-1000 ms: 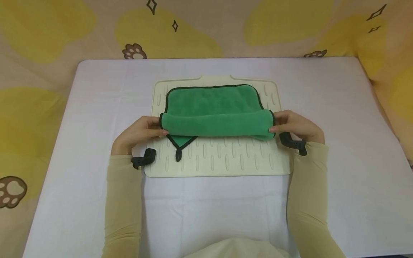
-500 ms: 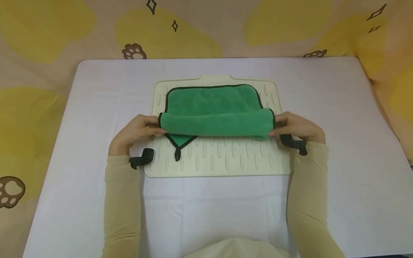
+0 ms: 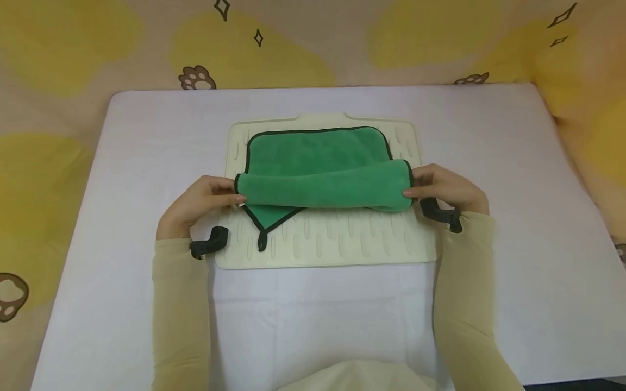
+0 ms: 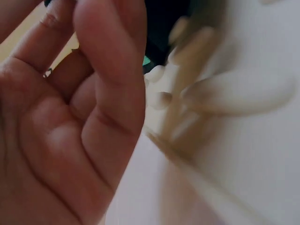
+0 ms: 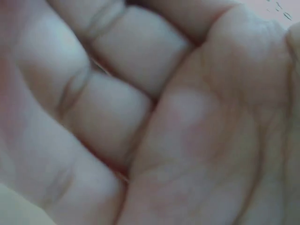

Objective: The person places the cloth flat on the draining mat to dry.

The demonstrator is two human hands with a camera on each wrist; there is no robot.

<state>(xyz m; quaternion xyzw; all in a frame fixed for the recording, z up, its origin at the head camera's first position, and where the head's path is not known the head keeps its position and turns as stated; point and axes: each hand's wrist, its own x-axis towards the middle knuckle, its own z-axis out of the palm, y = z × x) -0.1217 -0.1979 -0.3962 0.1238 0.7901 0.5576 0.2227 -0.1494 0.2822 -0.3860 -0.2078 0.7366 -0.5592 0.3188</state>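
A green towel (image 3: 323, 187) with a dark edge binding lies on a cream ribbed mat (image 3: 342, 244), its near part folded over into a wide band. From under the band a corner with a dark hanging loop (image 3: 262, 240) sticks out at the lower left. My left hand (image 3: 198, 203) pinches the band's left end between thumb and fingers. At the opposite end my right hand (image 3: 447, 189) pinches the band in the same way, thumb on top. The left wrist view shows my left palm and bent fingers (image 4: 112, 61); the right wrist view is filled by my right palm and fingers (image 5: 108, 112).
The mat rests on a table with a white cover (image 3: 318, 320). Behind and beside the table hangs a yellow patterned cloth (image 3: 274, 49). Dark wrist camera mounts (image 3: 210, 243) sit at both wrists, close over the mat's sides.
The band's right end has risen slightly in the head view, and more of the looped corner shows below the band. Both hands keep their pinch. The whole head view has shifted a little.
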